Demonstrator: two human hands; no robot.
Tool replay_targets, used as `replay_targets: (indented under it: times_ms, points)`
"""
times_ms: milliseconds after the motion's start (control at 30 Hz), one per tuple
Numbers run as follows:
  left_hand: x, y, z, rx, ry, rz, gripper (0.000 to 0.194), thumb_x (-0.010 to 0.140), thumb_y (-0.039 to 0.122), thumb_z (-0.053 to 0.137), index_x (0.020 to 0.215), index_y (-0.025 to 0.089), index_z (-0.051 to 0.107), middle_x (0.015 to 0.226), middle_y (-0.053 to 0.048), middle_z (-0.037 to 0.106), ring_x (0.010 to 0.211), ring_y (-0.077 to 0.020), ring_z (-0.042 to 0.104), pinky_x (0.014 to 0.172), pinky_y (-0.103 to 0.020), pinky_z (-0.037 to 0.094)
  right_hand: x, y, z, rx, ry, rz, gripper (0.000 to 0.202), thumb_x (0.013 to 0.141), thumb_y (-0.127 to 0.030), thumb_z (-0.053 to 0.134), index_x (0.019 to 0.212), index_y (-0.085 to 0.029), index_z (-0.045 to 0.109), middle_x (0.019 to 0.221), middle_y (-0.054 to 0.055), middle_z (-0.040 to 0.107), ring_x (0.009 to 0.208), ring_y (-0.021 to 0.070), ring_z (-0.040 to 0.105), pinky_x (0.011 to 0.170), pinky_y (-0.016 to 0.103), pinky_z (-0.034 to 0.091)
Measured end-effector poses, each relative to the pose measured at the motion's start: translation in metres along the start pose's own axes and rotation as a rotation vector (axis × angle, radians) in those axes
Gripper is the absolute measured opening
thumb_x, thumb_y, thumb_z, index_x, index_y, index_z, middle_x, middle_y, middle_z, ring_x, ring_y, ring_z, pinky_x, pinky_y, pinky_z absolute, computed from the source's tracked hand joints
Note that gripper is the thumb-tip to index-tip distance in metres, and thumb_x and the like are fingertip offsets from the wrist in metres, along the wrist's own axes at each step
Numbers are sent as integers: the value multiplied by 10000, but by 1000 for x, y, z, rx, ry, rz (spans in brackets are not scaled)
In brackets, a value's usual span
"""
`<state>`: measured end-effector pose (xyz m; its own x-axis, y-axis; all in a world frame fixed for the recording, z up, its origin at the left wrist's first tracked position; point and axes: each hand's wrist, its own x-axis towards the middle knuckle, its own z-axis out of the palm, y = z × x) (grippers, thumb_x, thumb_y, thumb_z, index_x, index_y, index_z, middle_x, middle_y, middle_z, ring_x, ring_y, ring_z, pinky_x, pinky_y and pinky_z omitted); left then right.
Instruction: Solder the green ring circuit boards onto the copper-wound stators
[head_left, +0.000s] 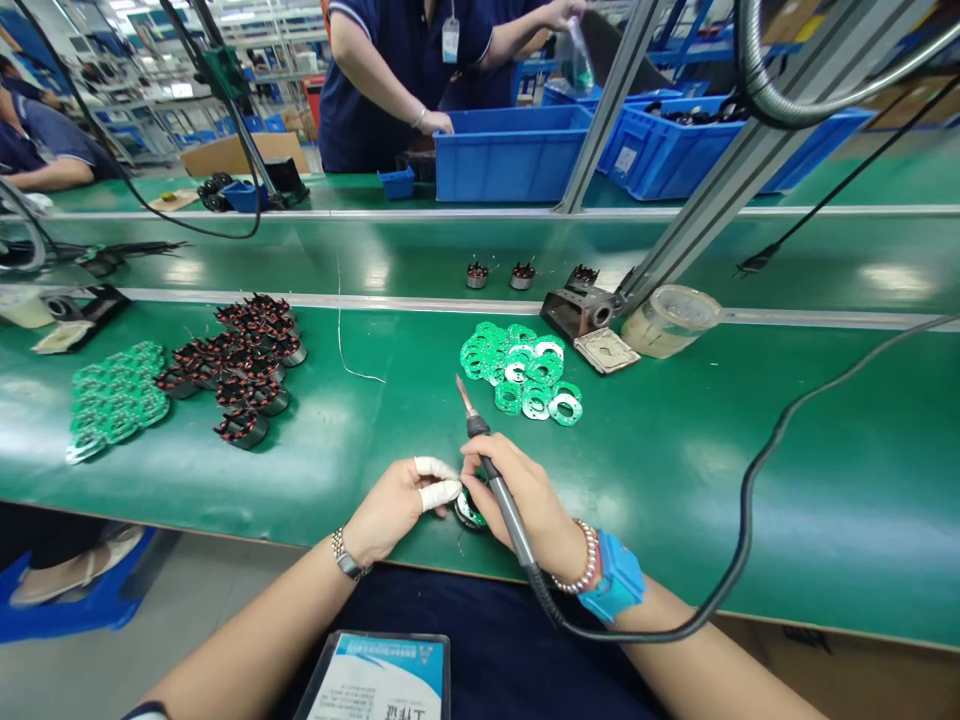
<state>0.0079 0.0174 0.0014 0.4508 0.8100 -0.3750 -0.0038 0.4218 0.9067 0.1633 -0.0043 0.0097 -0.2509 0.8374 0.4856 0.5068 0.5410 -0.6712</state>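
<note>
My left hand [397,505], with white finger covers on thumb and forefinger, pinches the edge of a round motor stator [470,520] topped by a green-and-white ring circuit board. In my right hand [529,500] lies a soldering iron [504,495], its tip pointing up and away from me. The right thumb and forefinger also meet at the board's edge, partly hiding it. Just beyond the iron's tip is a pile of loose ring circuit boards [516,368]. Many wound stators [244,360] stand in a cluster on the left, beside stacked green circuit boards [118,395].
A soldering iron stand [577,312] with a sponge pad and a plastic tub [670,320] stand at the right. Two stators [477,275] sit on the strip behind. The iron's cable [750,480] loops across the right side. Blue bins [514,155] and a co-worker [397,80] are opposite.
</note>
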Motion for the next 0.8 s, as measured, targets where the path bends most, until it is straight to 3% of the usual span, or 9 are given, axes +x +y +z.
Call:
replay_targets:
  times_ms: [200,333,467,667,800]
  points:
    - [-5,-6,4,-81,-57,-73,300,700,422,633,670,147,517,524,41,493,444,-63,457,438,-174,391,-15,-6,4,-76,23,-12,216,809,-72,423,992,-182,460,725,29,532,663,161,496,583,274,455]
    - [-5,-8,2,-32,-85,-63,276,722,402,617,687,152,506,539,36,508,452,-69,481,468,-189,420,-22,-15,-12,-76,106,66,166,787,-110,515,925,-198,490,757,27,565,693,159,536,625,276,469]
    - [-4,-7,-1,44,-108,-48,276,726,396,618,682,151,500,550,32,523,465,-76,505,496,-204,421,-32,-21,-32,-24,165,109,119,783,-105,531,835,-211,534,649,-11,569,598,132,553,590,249,466]
    - [-3,-5,-5,76,-182,9,259,727,375,625,679,149,507,615,11,549,586,-112,560,622,-248,435,-51,-20,-47,25,122,23,278,810,-129,517,1074,-211,553,623,5,586,561,147,565,561,287,487]
    - [-2,-5,-7,112,-220,11,221,733,335,620,675,154,507,644,6,556,627,-122,554,656,-257,422,-55,-22,-52,59,113,-13,290,777,-95,536,1039,-209,587,696,39,609,616,164,585,557,305,501]
